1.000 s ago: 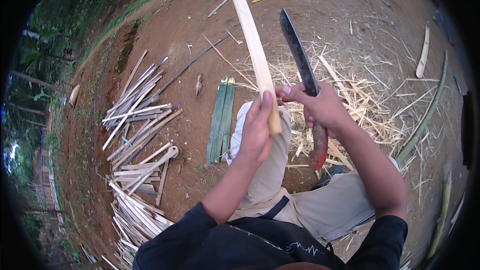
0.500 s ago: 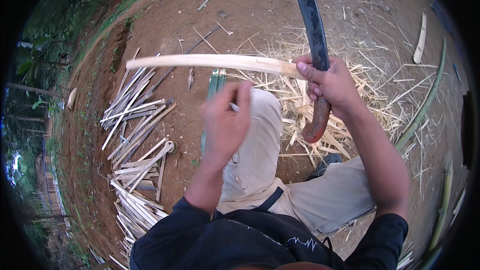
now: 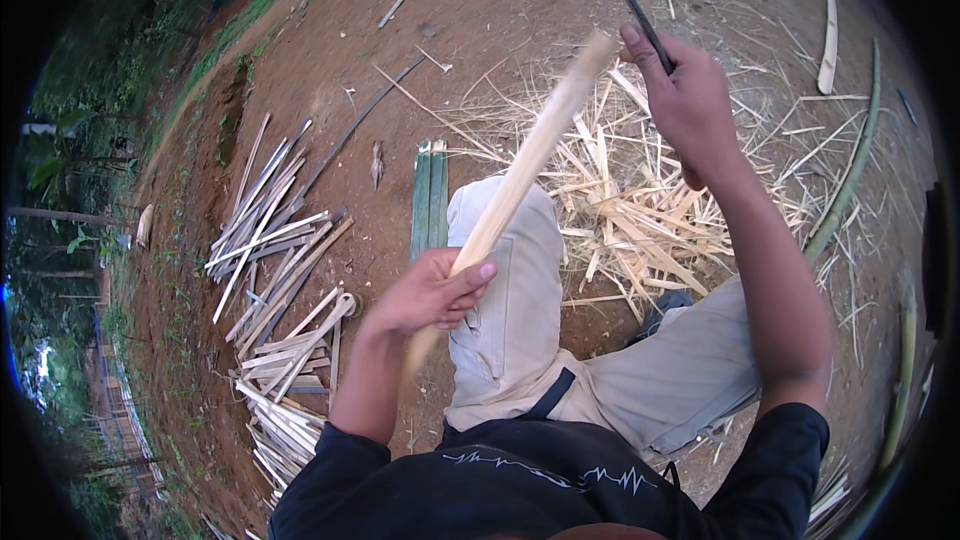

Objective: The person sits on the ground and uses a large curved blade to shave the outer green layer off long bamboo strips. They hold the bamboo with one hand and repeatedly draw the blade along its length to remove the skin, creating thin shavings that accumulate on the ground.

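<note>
A pale split strip of bamboo or wood [image 3: 527, 162] slants up across my left thigh. My left hand [image 3: 430, 292] is closed round it near its lower end, and its upper end comes close to my right hand [image 3: 690, 105]. That hand is closed on a machete [image 3: 630, 2], whose dark blade points up and away, seen nearly edge-on. The machete's grip is mostly hidden by my fingers. Beyond my left knee, green bamboo slats [image 3: 430, 190] lie side by side on the ground.
Thin pale shavings [image 3: 640, 215] are heaped in front of my right leg. Stacks of split strips [image 3: 275, 240] lie on the bare soil at left. A long green bamboo pole [image 3: 855, 165] curves along the right. Grass and plants border the far left.
My left hand has taken hold of the strip, which swung from lying across to slanting upward. My right hand let go of the strip, moved slightly up and turned the blade edge-on.
</note>
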A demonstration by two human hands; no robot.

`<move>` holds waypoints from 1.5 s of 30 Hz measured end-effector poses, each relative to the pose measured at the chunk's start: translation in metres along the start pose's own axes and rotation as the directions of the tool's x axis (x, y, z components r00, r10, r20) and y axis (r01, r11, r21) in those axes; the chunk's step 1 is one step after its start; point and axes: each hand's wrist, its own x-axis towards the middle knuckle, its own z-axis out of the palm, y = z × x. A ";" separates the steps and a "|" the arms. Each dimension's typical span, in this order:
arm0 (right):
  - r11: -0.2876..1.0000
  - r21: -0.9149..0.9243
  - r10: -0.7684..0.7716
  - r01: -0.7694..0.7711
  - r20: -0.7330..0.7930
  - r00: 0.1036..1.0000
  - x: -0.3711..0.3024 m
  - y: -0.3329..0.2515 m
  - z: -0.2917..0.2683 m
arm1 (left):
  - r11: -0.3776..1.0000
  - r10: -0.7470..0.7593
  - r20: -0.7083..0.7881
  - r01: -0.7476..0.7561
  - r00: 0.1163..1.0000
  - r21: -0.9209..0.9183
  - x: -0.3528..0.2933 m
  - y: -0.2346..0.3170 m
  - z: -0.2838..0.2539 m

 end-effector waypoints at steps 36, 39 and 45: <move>0.747 -0.556 -0.061 0.366 0.490 0.869 -0.024 -0.006 0.048 | 0.959 0.282 -0.364 -0.247 0.888 0.141 -0.003 -0.032 0.086; 0.714 -0.682 -0.035 0.158 0.191 0.981 0.014 0.049 0.021 | 0.955 0.297 -0.295 -0.287 0.908 0.080 -0.005 -0.028 0.085; 0.729 -0.604 -0.137 0.322 0.333 0.933 -0.035 0.010 0.059 | 0.958 0.256 -0.308 -0.283 0.916 -0.046 -0.009 -0.034 0.090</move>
